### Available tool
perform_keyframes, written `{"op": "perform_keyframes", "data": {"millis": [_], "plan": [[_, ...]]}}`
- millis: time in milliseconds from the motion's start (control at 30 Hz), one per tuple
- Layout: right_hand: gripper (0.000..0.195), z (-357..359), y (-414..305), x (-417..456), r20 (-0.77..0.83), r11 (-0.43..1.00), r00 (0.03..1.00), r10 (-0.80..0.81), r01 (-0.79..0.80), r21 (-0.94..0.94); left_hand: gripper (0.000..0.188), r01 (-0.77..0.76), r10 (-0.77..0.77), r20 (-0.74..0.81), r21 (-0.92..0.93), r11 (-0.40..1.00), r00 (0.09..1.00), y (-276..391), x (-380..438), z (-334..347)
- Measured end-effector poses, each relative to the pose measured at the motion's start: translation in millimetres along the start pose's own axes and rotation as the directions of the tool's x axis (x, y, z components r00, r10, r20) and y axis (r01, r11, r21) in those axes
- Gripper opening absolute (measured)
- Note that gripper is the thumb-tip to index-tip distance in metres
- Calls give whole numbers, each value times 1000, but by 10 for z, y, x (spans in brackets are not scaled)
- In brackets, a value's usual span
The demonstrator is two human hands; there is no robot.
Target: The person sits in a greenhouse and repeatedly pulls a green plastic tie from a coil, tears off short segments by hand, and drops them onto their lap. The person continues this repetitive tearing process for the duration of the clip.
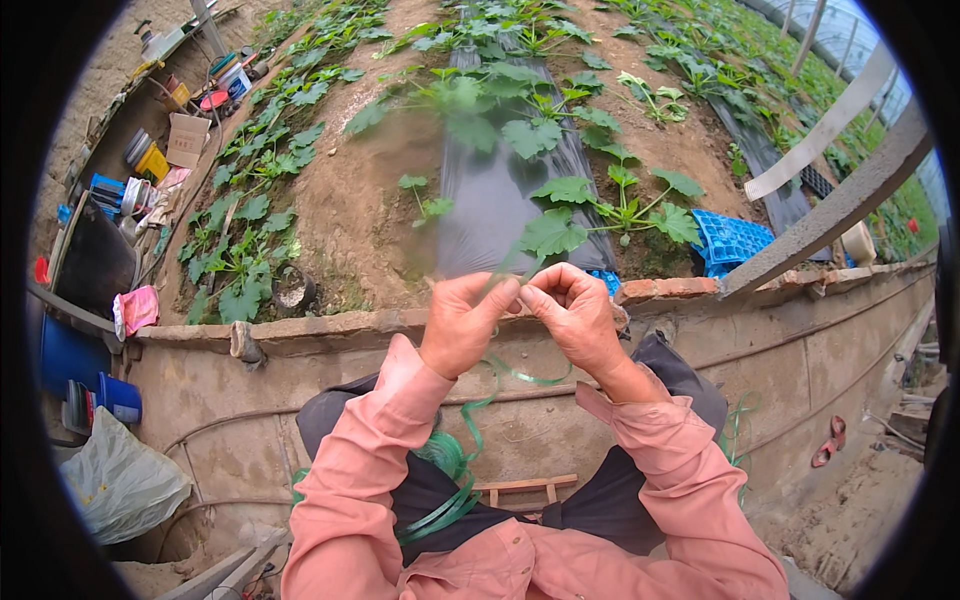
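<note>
My left hand [466,319] and my right hand [581,315] meet fingertip to fingertip in front of me, raised above the low wall. Both pinch a thin green plastic strip [529,264] between thumb and forefinger; parts of it above the fingers are blurred. From the hands a curled length of the green strip [474,420] hangs down to a roll of green strip [442,452] by my left thigh. More loops of it lie over my dark trousers. Further green strands [736,431] show beyond my right sleeve.
A brick-edged wall [352,322] borders the planting bed, with leafy plants [555,232] and black plastic film [487,202]. Blue seedling trays [731,240] lean near a slanting post [832,199]. Buckets [154,161] and a pale plastic bag [124,476] are at left; a wooden frame [525,484] is between my legs.
</note>
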State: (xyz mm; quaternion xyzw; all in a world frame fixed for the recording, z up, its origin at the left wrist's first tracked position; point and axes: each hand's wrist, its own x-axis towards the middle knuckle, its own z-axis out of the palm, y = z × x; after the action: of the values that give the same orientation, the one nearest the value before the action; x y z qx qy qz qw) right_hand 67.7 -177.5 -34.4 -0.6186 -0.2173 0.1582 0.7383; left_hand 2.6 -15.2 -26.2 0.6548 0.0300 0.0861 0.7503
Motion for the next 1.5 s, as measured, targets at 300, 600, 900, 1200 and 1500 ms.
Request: {"op": "perform_keyframes", "data": {"millis": [300,600,900,1200,1500], "plan": [[15,-10,14,34,-29,983,999,37,-31,180,19,98,-102,-61,-64,993,993,-9,10,14],[18,-96,-15,14,12,907,972,234,-222,356,32,81,-77,34,-135,988,996,-29,0,94],[17,-79,91,-3,170,732,908,384,-411,544,25,-178,174,-90,-36,983,981,-205,-14,173],[20,-24,77,-17,-2,962,988,154,-150,228,17,30,-24,-60,113,993,998,-58,24,9],[12,-84,79,9,78,998,996,46,-49,44,16,241,-239,35,-43,970,970,-24,14,-7]]}}
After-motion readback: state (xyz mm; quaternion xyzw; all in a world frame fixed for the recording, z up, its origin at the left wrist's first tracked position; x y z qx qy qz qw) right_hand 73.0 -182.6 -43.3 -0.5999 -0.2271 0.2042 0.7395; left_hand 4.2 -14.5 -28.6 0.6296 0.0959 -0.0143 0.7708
